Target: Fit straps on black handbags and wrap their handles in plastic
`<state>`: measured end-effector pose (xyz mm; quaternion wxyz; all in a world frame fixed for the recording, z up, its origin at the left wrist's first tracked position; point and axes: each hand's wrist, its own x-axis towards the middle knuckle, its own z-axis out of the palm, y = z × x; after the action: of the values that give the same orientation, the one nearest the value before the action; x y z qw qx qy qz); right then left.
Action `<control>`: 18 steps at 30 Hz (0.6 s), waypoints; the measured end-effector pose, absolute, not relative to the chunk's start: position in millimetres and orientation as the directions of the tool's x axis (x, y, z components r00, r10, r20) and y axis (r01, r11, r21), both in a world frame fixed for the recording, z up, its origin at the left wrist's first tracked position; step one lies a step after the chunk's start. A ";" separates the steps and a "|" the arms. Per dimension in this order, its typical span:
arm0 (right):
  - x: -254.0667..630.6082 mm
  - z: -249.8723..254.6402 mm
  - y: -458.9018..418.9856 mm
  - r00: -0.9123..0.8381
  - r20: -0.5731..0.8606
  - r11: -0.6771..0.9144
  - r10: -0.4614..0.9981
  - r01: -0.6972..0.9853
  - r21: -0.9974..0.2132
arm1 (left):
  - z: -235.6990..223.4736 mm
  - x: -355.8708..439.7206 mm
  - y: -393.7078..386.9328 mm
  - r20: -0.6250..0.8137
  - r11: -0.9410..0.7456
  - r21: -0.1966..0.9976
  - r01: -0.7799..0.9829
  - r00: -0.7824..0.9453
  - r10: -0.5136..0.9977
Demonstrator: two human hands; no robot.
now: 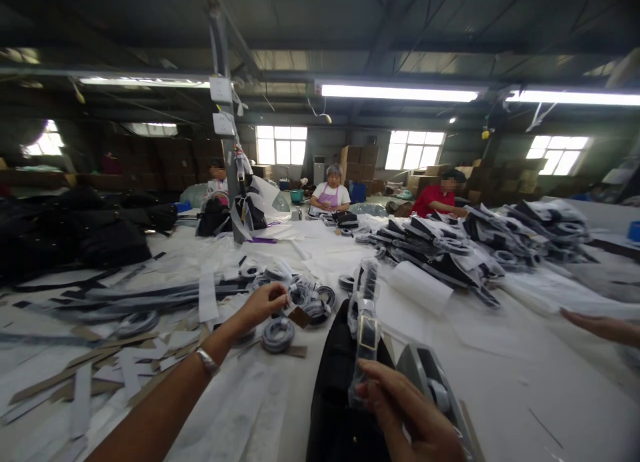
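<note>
My left hand (265, 305) is closed in a pinch over the coiled straps, with a small brown card (300, 317) at its fingertips. Below it lies a grey rolled strap (278, 334), apart from the hand. In front of me is a black bag (335, 395). Along its top runs a strap wrapped in clear plastic (369, 332), with a gold-coloured buckle showing through. My right hand (410, 415) pinches the near end of this wrapped strap between thumb and fingers. Part of the bag is hidden behind that hand.
A grey tape dispenser (430, 375) stands right of the bag. Cardboard strips (80, 375) litter the left. Wrapped bags (425, 242) are piled at the back right, black bags (100, 229) far left. Another person's hand (600, 325) reaches in at right; co-workers sit across the table.
</note>
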<state>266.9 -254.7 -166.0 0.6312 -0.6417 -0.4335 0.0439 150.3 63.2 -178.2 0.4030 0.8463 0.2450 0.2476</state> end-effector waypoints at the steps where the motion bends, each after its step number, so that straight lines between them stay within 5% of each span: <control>1: 265.6 -164.5 -247.9 0.585 0.493 0.190 0.644 0.502 -0.844 | -166.2 147.9 58.6 0.238 -0.526 0.834 0.167 0.751 0.615; 10: 243.1 -147.2 -179.7 0.474 0.467 0.297 0.746 0.391 -0.871 | -91.8 132.1 -37.5 0.240 -0.263 0.960 -0.094 0.760 0.604; 18: 226.9 -157.2 -210.9 0.371 0.245 0.318 0.896 -0.149 -0.936 | -91.2 107.4 -94.2 0.236 -0.121 0.970 -0.209 0.720 0.653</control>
<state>226.9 -210.9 -157.2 0.6967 -0.4474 -0.4169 0.3750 107.4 -94.2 -91.2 0.6418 0.6694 0.1658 0.3355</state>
